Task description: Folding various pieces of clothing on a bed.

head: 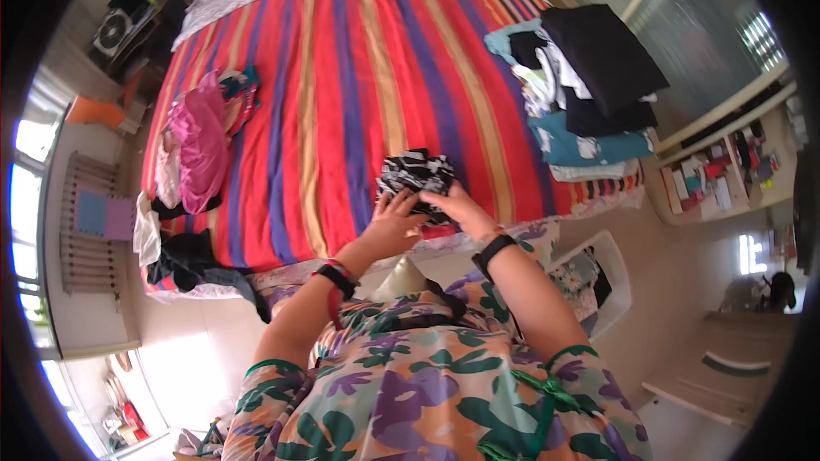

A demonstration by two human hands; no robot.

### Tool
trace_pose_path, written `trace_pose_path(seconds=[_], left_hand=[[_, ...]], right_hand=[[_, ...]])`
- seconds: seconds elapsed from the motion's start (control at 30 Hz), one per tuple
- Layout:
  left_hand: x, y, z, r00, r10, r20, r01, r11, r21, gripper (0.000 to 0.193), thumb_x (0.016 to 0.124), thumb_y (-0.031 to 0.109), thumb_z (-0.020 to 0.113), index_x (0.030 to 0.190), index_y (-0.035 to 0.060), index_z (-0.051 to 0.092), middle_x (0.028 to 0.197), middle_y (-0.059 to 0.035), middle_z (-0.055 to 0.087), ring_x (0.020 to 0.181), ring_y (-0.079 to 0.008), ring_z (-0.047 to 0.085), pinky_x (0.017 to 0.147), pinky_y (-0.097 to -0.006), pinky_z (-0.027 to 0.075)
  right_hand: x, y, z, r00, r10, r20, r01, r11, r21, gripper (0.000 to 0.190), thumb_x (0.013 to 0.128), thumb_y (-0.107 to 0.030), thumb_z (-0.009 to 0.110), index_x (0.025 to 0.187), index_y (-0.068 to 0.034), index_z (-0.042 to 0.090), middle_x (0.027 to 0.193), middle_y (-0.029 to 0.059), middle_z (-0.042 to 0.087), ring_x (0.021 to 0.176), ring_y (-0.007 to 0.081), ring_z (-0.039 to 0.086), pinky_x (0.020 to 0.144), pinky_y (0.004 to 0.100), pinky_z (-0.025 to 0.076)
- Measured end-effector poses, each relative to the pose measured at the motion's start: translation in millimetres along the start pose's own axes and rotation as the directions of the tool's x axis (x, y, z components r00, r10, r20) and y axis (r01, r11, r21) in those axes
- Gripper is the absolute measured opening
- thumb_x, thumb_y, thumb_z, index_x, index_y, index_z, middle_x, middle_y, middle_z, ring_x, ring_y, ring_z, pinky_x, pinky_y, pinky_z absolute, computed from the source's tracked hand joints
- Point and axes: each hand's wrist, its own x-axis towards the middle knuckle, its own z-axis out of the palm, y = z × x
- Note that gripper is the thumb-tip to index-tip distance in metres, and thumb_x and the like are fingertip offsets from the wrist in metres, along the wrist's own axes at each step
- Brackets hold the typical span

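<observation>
A bunched black-and-white patterned cloth (415, 169) lies near the front edge of a bed with a striped red, purple and tan cover (333, 109). My left hand (392, 227) rests at its near left side, fingers spread over the fabric. At its near right side, my right hand (462, 208) touches it with the thumb pointing inward. Whether the fingers grip any of the fabric cannot be told. Both wrists wear dark bands.
Folded clothes, with black fabric (602, 57) on top, are stacked on the bed's right. Pink garments (202, 141) and a dark garment (186, 259) lie on the left. A white bin (618, 282) with clothes stands on the floor at right.
</observation>
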Motion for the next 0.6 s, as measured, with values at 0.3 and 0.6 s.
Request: trace_pose_path(seconds=[0.3,0.6], left_hand=[[-36,-93,1,0.702,-0.708,0.074,0.31,0.211,-0.927,0.027,0.096,0.014,0.053,0.122,0.0054,0.058,0.108,-0.0074,0.065,0.1,-0.0164,0.061,0.077,-0.026,0.052],[-66,-135,29,0.67,-0.721,0.178,0.034,-0.21,-0.977,0.023,0.1,0.019,0.05,0.119,0.0081,0.058,0.094,-0.0078,0.07,0.077,-0.0131,0.067,0.066,-0.0227,0.055]], right_hand=[[-92,-57,-84,0.95,-0.167,-0.263,0.147,0.985,-0.095,0.04,0.083,-0.008,0.062,0.122,0.001,0.058,0.106,0.0074,0.066,0.097,0.0134,0.059,0.086,0.029,0.047],[-295,-38,-198,0.326,0.02,-0.945,0.327,0.936,0.133,0.035,0.094,-0.011,0.057,0.128,-0.003,0.053,0.12,0.0102,0.063,0.108,0.0245,0.063,0.091,0.039,0.052]])
